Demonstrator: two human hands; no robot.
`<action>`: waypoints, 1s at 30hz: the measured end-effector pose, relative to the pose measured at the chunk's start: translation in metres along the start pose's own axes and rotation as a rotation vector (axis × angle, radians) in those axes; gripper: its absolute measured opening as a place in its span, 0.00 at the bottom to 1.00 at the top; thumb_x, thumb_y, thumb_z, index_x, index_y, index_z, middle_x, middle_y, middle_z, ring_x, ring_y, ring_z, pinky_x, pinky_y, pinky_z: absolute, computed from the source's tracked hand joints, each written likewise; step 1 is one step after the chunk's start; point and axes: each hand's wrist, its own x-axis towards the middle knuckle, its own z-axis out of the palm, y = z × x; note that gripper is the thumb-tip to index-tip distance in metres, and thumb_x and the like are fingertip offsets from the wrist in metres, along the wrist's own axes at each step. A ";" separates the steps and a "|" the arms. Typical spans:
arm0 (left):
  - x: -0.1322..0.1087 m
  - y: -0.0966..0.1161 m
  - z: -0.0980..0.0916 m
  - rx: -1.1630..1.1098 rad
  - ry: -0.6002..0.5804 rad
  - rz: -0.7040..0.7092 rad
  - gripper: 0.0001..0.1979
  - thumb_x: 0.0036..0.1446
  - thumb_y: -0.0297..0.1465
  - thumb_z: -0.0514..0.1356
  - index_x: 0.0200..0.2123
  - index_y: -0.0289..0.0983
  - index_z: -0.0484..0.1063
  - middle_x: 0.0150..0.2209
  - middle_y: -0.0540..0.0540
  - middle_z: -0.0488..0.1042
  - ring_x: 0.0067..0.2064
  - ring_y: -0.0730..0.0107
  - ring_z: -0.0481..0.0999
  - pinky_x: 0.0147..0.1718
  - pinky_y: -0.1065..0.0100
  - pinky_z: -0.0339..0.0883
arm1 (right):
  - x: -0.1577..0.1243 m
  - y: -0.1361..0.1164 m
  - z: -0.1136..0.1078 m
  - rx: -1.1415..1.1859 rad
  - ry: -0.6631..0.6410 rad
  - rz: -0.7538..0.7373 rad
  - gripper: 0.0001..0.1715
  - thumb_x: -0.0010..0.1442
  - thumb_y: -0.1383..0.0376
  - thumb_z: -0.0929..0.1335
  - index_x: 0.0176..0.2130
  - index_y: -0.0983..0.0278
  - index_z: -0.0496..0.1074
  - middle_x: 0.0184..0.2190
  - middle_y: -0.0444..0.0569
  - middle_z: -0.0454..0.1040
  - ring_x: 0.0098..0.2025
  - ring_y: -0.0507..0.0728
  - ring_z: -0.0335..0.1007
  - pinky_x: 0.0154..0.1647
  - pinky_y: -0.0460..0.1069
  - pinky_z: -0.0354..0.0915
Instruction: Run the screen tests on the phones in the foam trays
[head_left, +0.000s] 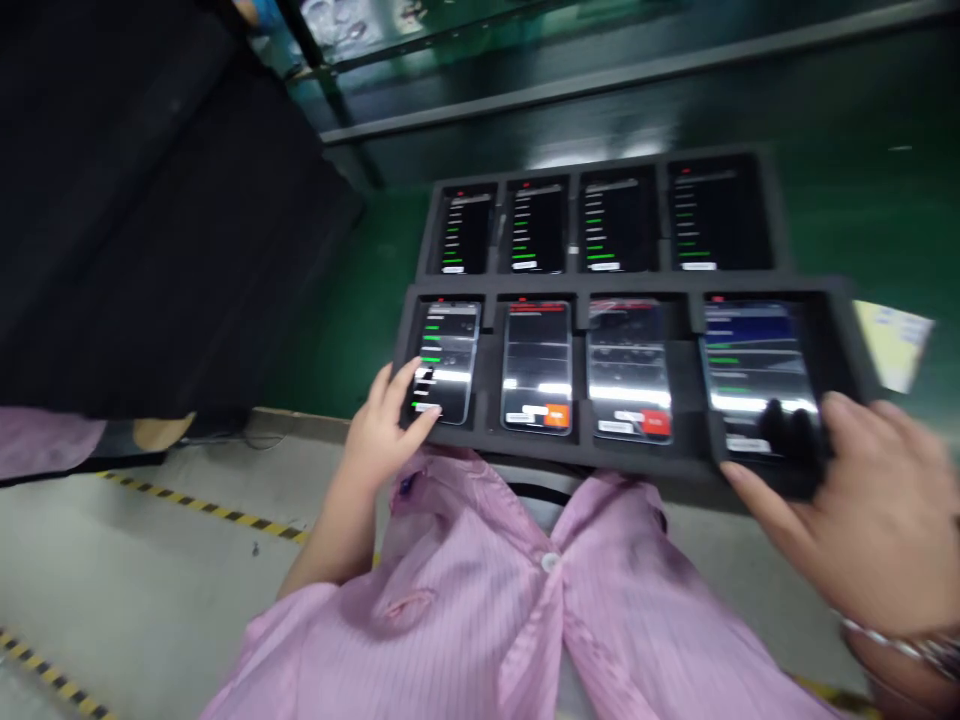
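Across the green counter (345, 330), loading looks complete: four phones to each tray, with no place lacking one. In the foreground, the near tray (489, 375), pulled close to the body and apparently overhanging the counter front. Directly behind the near tray, the far tray (500, 228), full as well and untouched. At the near tray's left end, the left hand (390, 425), fingers over the rim and thumb by the first phone (448, 365); at the right end, the right hand (870, 500), thumb on the front edge. Impossible to tell through the blur whether truly gripping or just resting.

In the far tray, dark phones (541, 225), all lit with white and green lines. In the near tray, green lines on the first phone and on the fourth phone (757, 375); red along the top of the second phone (538, 350) and third phone (628, 360), so probably not settled there, judging by colour alone. Text too small to read; bright reflections across the near tray's screens.

Left of the near tray, a large dark cloth (150, 200), limiting room on that side. Below it, floor with striped tape (202, 510). Tight against the near tray's front, a pink shirt (465, 580). Just right of the near tray, a yellowish note (892, 345).
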 end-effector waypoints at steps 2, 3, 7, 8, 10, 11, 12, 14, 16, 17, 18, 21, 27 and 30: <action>0.000 -0.002 0.001 -0.004 0.023 -0.003 0.32 0.67 0.47 0.60 0.72 0.50 0.59 0.71 0.36 0.63 0.69 0.40 0.68 0.61 0.42 0.71 | 0.002 -0.003 -0.005 -0.031 0.023 -0.065 0.53 0.67 0.44 0.71 0.74 0.70 0.53 0.60 0.75 0.70 0.68 0.82 0.61 0.68 0.73 0.63; 0.000 -0.003 0.002 -0.010 0.031 -0.006 0.32 0.67 0.47 0.60 0.72 0.51 0.60 0.70 0.36 0.63 0.69 0.40 0.67 0.61 0.42 0.71 | 0.003 -0.004 -0.007 -0.040 0.020 -0.081 0.51 0.67 0.46 0.71 0.74 0.70 0.53 0.60 0.75 0.70 0.68 0.82 0.61 0.68 0.73 0.63; 0.001 0.000 0.004 -0.032 0.025 -0.024 0.30 0.67 0.47 0.60 0.70 0.50 0.63 0.69 0.37 0.65 0.69 0.39 0.68 0.61 0.42 0.71 | 0.000 -0.006 -0.008 -0.088 0.019 -0.072 0.45 0.70 0.46 0.69 0.73 0.66 0.57 0.62 0.70 0.69 0.69 0.79 0.61 0.67 0.73 0.64; 0.001 0.002 0.004 -0.035 0.022 -0.025 0.29 0.67 0.47 0.59 0.69 0.50 0.64 0.69 0.38 0.65 0.69 0.39 0.68 0.62 0.41 0.70 | -0.001 -0.006 -0.007 -0.093 0.037 -0.073 0.44 0.70 0.44 0.68 0.73 0.65 0.57 0.62 0.68 0.69 0.69 0.78 0.61 0.67 0.73 0.64; 0.001 0.004 0.004 -0.042 0.027 -0.023 0.27 0.67 0.47 0.59 0.66 0.48 0.66 0.68 0.38 0.66 0.69 0.39 0.68 0.64 0.40 0.68 | -0.003 -0.004 -0.005 -0.083 0.072 -0.080 0.46 0.70 0.42 0.67 0.74 0.64 0.56 0.63 0.67 0.70 0.69 0.76 0.62 0.67 0.73 0.65; 0.001 0.004 0.004 -0.048 0.035 -0.018 0.26 0.67 0.48 0.58 0.65 0.48 0.67 0.68 0.38 0.66 0.68 0.40 0.68 0.64 0.39 0.67 | -0.004 -0.004 -0.004 -0.074 0.081 -0.087 0.48 0.69 0.43 0.68 0.74 0.64 0.54 0.63 0.67 0.70 0.69 0.76 0.62 0.67 0.73 0.65; 0.001 0.003 0.005 -0.058 0.043 -0.011 0.25 0.67 0.48 0.58 0.63 0.47 0.68 0.67 0.38 0.67 0.68 0.40 0.69 0.65 0.39 0.67 | -0.004 -0.003 -0.004 -0.070 0.085 -0.094 0.49 0.69 0.43 0.69 0.75 0.64 0.53 0.62 0.67 0.70 0.69 0.76 0.62 0.67 0.72 0.65; 0.001 0.000 0.006 -0.079 0.059 0.003 0.23 0.68 0.48 0.58 0.61 0.46 0.69 0.67 0.38 0.68 0.68 0.41 0.70 0.65 0.40 0.66 | -0.004 -0.002 -0.003 -0.077 0.089 -0.109 0.49 0.69 0.44 0.69 0.75 0.66 0.53 0.62 0.67 0.71 0.68 0.76 0.63 0.67 0.71 0.65; 0.002 -0.003 0.008 -0.094 0.070 0.019 0.23 0.68 0.48 0.58 0.61 0.46 0.69 0.66 0.37 0.68 0.67 0.42 0.70 0.65 0.40 0.66 | -0.003 -0.002 -0.003 -0.111 0.078 -0.120 0.47 0.70 0.43 0.68 0.74 0.66 0.55 0.61 0.68 0.71 0.68 0.77 0.63 0.66 0.71 0.65; 0.002 -0.004 0.008 -0.093 0.071 0.021 0.24 0.68 0.48 0.58 0.62 0.46 0.69 0.67 0.37 0.68 0.68 0.42 0.70 0.65 0.40 0.67 | -0.003 -0.002 -0.003 -0.134 0.067 -0.124 0.45 0.71 0.43 0.67 0.73 0.65 0.57 0.62 0.67 0.71 0.68 0.77 0.63 0.66 0.70 0.65; 0.002 -0.005 0.008 -0.085 0.070 0.016 0.25 0.67 0.48 0.58 0.63 0.46 0.68 0.67 0.37 0.67 0.68 0.41 0.69 0.64 0.40 0.67 | -0.003 -0.002 -0.003 -0.157 0.055 -0.126 0.43 0.71 0.43 0.66 0.72 0.65 0.59 0.62 0.67 0.70 0.69 0.77 0.62 0.67 0.70 0.65; 0.002 -0.003 0.007 -0.044 0.051 -0.014 0.28 0.67 0.48 0.58 0.67 0.46 0.65 0.69 0.35 0.65 0.69 0.39 0.67 0.62 0.40 0.70 | -0.002 -0.001 -0.002 -0.199 0.035 -0.121 0.42 0.72 0.42 0.64 0.71 0.66 0.62 0.63 0.68 0.70 0.69 0.77 0.62 0.66 0.70 0.65; 0.004 0.002 0.002 0.005 -0.016 -0.046 0.27 0.68 0.47 0.57 0.68 0.50 0.66 0.70 0.36 0.63 0.66 0.36 0.71 0.55 0.41 0.75 | 0.002 -0.002 0.000 -0.222 0.007 -0.092 0.43 0.73 0.40 0.59 0.68 0.70 0.66 0.64 0.73 0.68 0.69 0.82 0.60 0.63 0.76 0.64; 0.004 0.001 0.002 0.035 -0.010 0.001 0.26 0.69 0.46 0.58 0.67 0.50 0.67 0.72 0.35 0.61 0.66 0.35 0.71 0.55 0.40 0.75 | 0.003 -0.007 -0.004 -0.218 0.001 -0.102 0.39 0.74 0.42 0.60 0.63 0.69 0.70 0.65 0.73 0.66 0.70 0.82 0.58 0.65 0.77 0.62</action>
